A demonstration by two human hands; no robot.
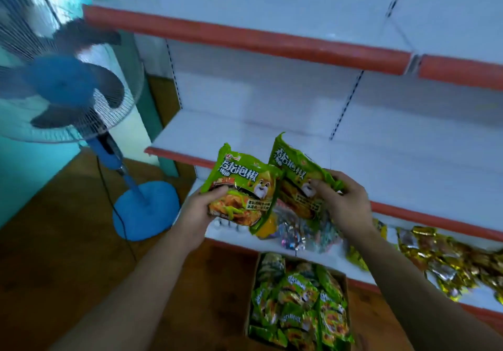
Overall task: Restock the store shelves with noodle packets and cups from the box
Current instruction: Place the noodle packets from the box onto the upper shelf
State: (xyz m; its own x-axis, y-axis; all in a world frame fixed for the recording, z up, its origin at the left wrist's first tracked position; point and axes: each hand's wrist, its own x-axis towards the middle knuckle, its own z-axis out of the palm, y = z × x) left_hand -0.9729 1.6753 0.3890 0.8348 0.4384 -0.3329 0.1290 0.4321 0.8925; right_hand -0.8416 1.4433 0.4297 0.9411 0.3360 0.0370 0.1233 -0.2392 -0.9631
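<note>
My left hand (200,209) grips a green noodle packet (242,184) by its lower left edge. Beside it, my right hand (345,201) pinches a second green noodle packet (295,168) at its right side. Both packets are held up in front of the middle white shelf (245,138), which has a red front edge. Below on the floor stands an open cardboard box (299,304) filled with several more green packets.
A blue standing fan (70,89) is at the left, its round base (147,209) and cord on the wooden floor. The lower shelf (408,255) holds several yellow and silver snack packets. An upper red-edged shelf (245,38) runs above.
</note>
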